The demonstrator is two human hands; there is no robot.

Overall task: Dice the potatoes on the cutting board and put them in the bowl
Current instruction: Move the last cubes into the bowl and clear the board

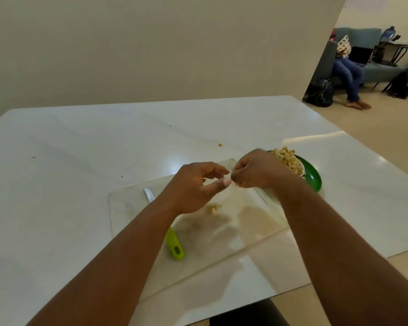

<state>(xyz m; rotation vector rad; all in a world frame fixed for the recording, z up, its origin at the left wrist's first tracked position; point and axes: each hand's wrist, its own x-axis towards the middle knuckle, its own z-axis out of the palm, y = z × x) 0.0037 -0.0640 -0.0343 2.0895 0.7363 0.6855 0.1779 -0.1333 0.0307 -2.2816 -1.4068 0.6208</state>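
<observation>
Left hand (193, 187) above cutting board (132, 201), fingers loosely curled, holding nothing; right hand (254, 170) at its 3 o'clock, fingers bunched together, contents cannot tell; green bowl (312, 176) at board's 2 o'clock, heaped with diced potatoes (287, 158); few pieces (214, 208) left on board; knife (174, 245) at board's 7 o'clock, green handle; white table (68, 172) beneath.

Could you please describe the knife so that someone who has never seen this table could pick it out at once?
Start at the white table and find the clear cutting board lying near its front edge. The knife lies on the board's left part, partly hidden under the left forearm, blade tip pointing away. Its lime-green handle sets it apart from the darker green bowl heaped with diced potatoes on the right.
</observation>
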